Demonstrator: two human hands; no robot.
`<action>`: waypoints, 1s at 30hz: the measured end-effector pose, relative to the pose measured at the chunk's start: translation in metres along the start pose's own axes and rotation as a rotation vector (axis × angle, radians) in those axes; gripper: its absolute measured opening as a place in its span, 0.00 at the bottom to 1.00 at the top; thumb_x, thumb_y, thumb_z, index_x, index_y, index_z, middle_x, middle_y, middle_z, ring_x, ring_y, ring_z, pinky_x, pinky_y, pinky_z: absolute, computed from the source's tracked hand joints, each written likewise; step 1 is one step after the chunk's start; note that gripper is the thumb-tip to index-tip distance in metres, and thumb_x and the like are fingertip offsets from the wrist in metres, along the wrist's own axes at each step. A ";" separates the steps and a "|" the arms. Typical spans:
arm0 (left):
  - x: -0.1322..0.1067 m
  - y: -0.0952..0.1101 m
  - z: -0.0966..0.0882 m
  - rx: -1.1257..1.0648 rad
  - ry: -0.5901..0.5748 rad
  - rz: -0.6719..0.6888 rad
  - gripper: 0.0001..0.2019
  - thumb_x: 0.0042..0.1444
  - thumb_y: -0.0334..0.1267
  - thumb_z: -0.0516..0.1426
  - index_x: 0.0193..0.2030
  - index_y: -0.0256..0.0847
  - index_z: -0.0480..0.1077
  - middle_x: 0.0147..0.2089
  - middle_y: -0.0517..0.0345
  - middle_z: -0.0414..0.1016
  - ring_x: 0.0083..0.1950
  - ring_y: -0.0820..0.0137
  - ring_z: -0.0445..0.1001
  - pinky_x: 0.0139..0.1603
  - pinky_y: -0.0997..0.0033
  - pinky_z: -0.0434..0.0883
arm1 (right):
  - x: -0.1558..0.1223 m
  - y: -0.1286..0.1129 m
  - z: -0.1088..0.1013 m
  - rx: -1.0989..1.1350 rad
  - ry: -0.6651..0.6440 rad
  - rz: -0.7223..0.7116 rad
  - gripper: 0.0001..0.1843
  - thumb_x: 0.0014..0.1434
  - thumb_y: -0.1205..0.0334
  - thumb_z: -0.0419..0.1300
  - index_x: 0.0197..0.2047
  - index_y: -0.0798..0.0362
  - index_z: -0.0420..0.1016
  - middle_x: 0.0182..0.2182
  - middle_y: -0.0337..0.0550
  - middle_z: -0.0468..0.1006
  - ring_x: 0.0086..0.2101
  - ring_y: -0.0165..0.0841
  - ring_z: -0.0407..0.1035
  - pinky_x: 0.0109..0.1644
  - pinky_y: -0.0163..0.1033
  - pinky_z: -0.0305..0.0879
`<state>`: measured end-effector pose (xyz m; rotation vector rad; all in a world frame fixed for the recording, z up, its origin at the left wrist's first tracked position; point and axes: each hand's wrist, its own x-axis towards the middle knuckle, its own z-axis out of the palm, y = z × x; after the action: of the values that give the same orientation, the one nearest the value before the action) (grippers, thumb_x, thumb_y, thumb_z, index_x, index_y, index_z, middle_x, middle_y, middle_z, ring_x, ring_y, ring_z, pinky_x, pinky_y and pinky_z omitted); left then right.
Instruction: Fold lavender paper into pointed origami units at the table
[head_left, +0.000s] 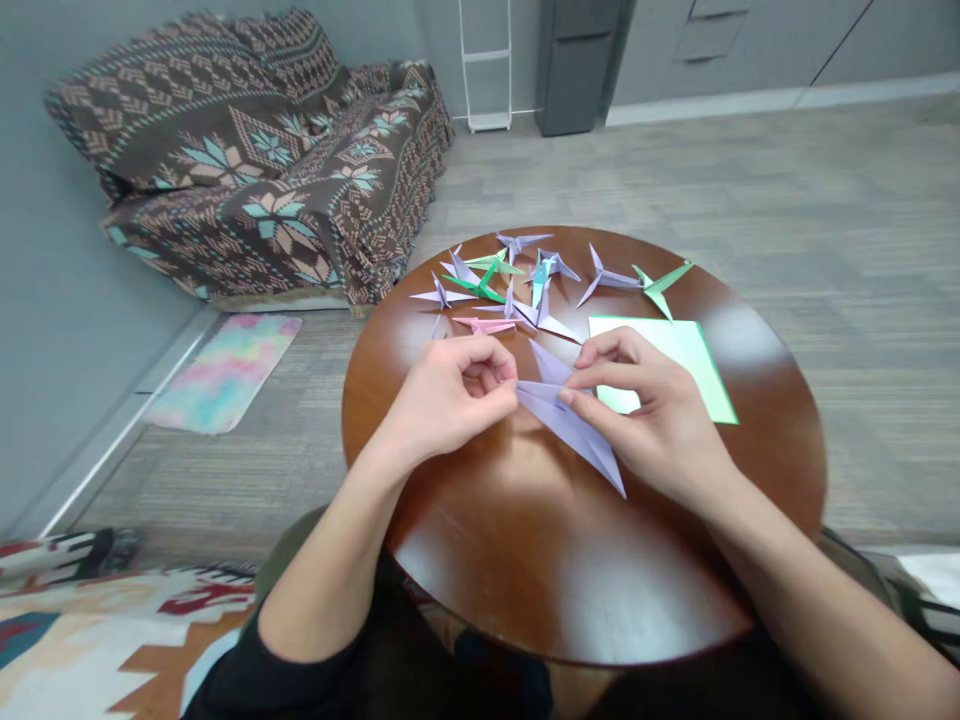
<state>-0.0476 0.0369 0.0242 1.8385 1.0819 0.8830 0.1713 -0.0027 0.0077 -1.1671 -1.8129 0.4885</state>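
A lavender origami crane (pixel 574 430), partly folded with long pointed wings, is held between both hands above the round table. My left hand (pixel 465 390) pinches its narrow tip at the left, thumb against curled fingers. With thumb and index finger, my right hand (pixel 645 400) grips the paper near its middle; the other fingers curl above. Part of the crane is hidden behind the right fingers. Beyond the hands lie several finished paper cranes, among them a dark green one (pixel 484 285), a pink one (pixel 487 326) and a light green one (pixel 660 288).
Light green square paper (pixel 686 360) lies partly under my right hand on the brown round table (pixel 517 590). A sofa with a patterned cover (pixel 277 200) stands back left, near a pastel mat (pixel 225 375). A white rack (pixel 486 90) and dark cabinet (pixel 577 75) stand behind.
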 end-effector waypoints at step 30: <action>0.004 -0.009 0.001 -0.310 0.016 0.009 0.09 0.58 0.38 0.66 0.33 0.36 0.73 0.28 0.59 0.74 0.27 0.75 0.76 0.29 0.77 0.75 | 0.000 0.006 0.001 0.190 0.037 0.150 0.04 0.61 0.65 0.69 0.33 0.49 0.83 0.36 0.43 0.78 0.38 0.37 0.72 0.40 0.42 0.67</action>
<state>-0.0483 0.0429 0.0161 1.5820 0.8900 1.0115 0.1731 0.0000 0.0028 -1.1767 -1.6153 0.7058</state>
